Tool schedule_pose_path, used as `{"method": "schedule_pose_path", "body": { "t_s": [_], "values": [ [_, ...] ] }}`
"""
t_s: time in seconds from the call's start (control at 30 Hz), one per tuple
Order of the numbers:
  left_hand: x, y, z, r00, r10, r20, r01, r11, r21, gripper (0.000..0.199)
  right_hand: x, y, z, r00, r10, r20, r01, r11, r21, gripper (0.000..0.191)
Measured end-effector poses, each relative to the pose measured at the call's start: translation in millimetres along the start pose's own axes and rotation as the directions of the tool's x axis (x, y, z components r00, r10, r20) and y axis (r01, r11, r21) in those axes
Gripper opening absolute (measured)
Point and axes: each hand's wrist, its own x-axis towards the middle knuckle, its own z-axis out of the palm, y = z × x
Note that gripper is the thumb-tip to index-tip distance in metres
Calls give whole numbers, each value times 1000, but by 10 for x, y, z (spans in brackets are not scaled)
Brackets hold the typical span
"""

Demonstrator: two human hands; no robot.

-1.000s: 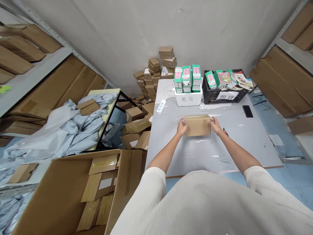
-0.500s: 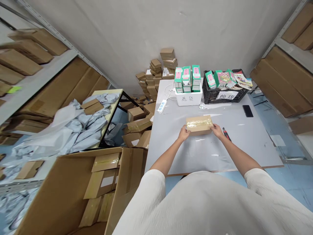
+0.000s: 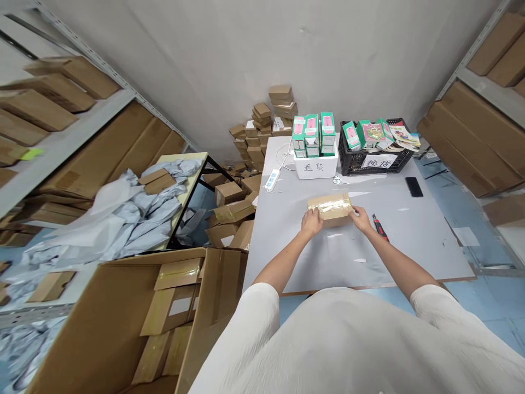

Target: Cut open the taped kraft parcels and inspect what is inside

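Grey table [image 3: 410, 257], taped carton [image 3: 334, 208], boxes [image 3: 311, 128] in bin [image 3: 315, 168]

"What reads past the left hand [image 3: 312, 223]?"
"退货, on the white bin [image 3: 315, 174]."
"Beyond the right hand [image 3: 361, 220]?"
"换货, on the paper label [image 3: 378, 161] of the black crate [image 3: 351, 164] (print on the green boxes [image 3: 311, 130] is too small)."

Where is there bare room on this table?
Left: the grey tabletop between the power strip, the taped box and the left forearm. Right: the stretch between the phone, the red-and-black cutter and the near edge. Crowded: the back, with white bin and black crate; the middle, with the box.
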Motion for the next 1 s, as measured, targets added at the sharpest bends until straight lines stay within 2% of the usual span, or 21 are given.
{"method": "schedule_pose_path", "body": {
  "t_s": [0.17, 0.23, 0.3, 0.37, 0.43, 0.47, 0.53, 0.63, 0.77, 0.83, 1.0],
  "values": [
    [-4, -107, -156, 993, -120, 6, 120, 993, 16, 42, -139, -302, 153, 980, -195, 27, 196, 981, -15, 58],
    [1, -118, -227, 991, -130, -45, 128, 991, -44, 39, -199, -447, 227, 966, -251, 67, 253, 967, -24, 61],
    [6, -95, -298, 986, -41, -160, 17, 989, -148, 43, -254, -585, 311, 954, -278, 117, 285, 958, -47, 65],
    [8, -54, -360, 952, 110, -286, -180, 956, -232, 49, -299, -710, 409, 944, -280, 173, 297, 952, -80, 65],
    [-2, -24, -407, 911, 223, -347, -319, 914, -251, 52, -330, -819, 518, 933, -277, 229, 308, 945, -113, 65],
    [-13, -22, -425, 902, 246, -356, -345, 906, -247, 51, -338, -864, 572, 926, -280, 255, 319, 939, -126, 64],
    [-49, -58, -455, 908, 225, -354, -319, 918, -235, 49, -338, -931, 667, 907, -296, 298, 349, 927, -141, 62],
    [-124, -196, -500, 928, 106, -357, -201, 950, -241, 47, -298, -951, 747, 899, -301, 318, 362, 919, -154, 59],
    [-224, -454, -565, 931, -11, -364, -96, 957, -275, 43, -211, -879, 772, 951, -210, 229, 262, 938, -229, 52],
    [-260, -582, -583, 931, -39, -362, -72, 955, -289, 43, -174, -860, 802, 961, -186, 203, 232, 944, -236, 51],
    [-297, -813, -590, 928, -61, -367, -77, 933, -352, 46, -147, -926, 954, 940, -177, 291, 209, 974, -85, 56]
  ]
}}
